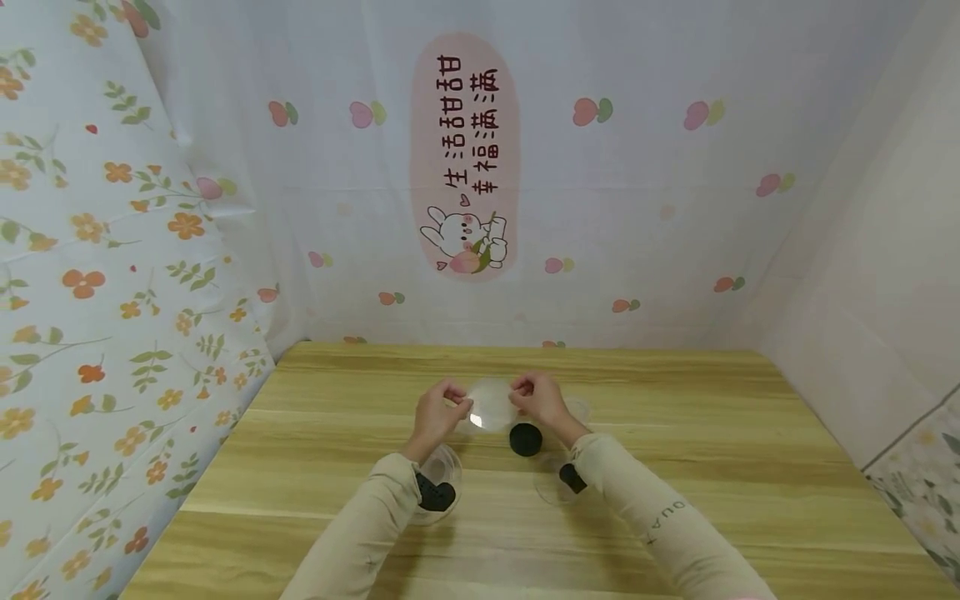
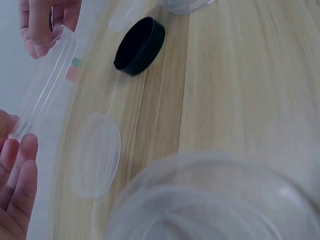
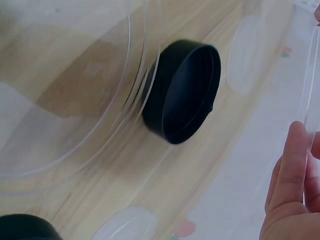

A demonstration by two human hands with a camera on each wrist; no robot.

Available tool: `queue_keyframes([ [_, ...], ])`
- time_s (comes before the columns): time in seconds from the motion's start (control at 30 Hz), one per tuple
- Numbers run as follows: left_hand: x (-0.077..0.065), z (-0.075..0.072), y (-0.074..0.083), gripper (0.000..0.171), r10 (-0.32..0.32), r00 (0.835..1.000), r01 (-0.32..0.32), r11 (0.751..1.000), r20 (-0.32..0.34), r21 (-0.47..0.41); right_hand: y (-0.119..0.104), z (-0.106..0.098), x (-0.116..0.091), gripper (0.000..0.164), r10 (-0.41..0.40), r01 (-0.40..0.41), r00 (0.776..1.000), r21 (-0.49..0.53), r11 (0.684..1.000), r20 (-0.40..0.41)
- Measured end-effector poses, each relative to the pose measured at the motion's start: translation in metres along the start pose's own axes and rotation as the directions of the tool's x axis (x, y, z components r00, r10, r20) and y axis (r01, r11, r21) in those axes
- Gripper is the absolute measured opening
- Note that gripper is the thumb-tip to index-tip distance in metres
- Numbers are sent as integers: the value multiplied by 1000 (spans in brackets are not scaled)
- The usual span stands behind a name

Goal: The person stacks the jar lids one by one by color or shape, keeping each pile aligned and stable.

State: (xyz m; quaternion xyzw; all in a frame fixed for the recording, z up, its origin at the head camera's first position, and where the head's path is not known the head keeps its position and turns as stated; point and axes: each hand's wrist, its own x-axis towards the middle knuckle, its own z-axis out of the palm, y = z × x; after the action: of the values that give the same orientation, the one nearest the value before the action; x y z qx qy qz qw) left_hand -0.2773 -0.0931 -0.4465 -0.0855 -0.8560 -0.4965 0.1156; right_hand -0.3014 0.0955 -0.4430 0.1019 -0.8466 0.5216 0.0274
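Note:
Over the far middle of the table, a clear plastic lid [image 1: 491, 406] is held up between both hands. My left hand [image 1: 437, 414] pinches its left rim between thumb and fingers. Its right rim is pinched by my right hand [image 1: 542, 400]. In the right wrist view the lid [image 3: 311, 80] appears nearly edge-on, at the frame's right border. Below it on the wood lies a round black cap [image 1: 526, 439], its hollow side showing in the left wrist view.
A clear round container [image 1: 454, 467] stands under the left wrist, another clear container [image 1: 551, 483] by the right wrist. Further clear lids lie flat on the table, one left of the black cap [image 2: 97, 155], one beyond the right hand [image 1: 579, 408]. Patterned cloth hangs behind.

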Motion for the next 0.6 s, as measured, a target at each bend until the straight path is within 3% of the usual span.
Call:
queue_keyframes([
  [0.37, -12, -28, -8, 11, -25, 991, 26, 1000, 133, -8, -8, 16, -10, 11, -49, 51, 989, -12, 999, 142],
  [0.47, -16, -36, -14, 11, -4, 988, 5, 1000, 155, -3, -12, 22, -12, 10, -65, 68, 984, -13, 998, 166],
  [0.6, -22, -45, -22, 16, 71, 978, -64, 997, 196, -42, -15, 31, -16, 12, -102, 114, 976, -49, 992, 193],
])
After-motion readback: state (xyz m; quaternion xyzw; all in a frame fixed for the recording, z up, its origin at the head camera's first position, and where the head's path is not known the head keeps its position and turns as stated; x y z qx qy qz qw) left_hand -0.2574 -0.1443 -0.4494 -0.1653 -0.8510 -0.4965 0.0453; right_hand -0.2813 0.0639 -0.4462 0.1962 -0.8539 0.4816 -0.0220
